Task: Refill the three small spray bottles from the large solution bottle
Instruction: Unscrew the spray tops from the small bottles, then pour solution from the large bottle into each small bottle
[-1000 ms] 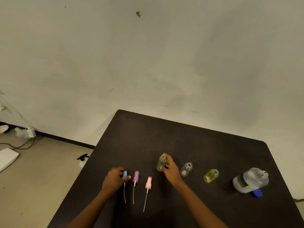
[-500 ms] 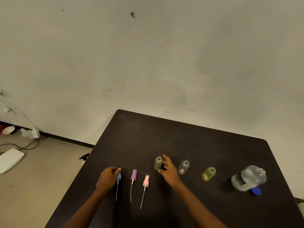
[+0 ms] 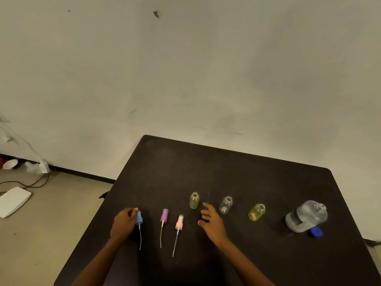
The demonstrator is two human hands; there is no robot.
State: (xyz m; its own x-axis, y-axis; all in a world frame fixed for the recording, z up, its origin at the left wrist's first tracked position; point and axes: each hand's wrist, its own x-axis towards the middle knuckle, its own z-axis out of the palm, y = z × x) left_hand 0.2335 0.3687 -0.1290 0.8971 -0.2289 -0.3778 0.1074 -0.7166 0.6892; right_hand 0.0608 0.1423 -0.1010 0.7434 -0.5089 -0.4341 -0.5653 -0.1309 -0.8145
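Right hand released the upright pale bottle.

The left hand lay curled at the blue sprayer head, fingertips touching it. The right hand hovered further right, fingers spread, empty.

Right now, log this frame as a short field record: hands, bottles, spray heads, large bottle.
left hand: fingers on blue spray head
right hand: open, holding nothing
small bottles: three, upright, uncapped; leftmost, middle, right
loose spray heads: purple, pink, lying flat
large bottle: uncapped, blue cap beside it
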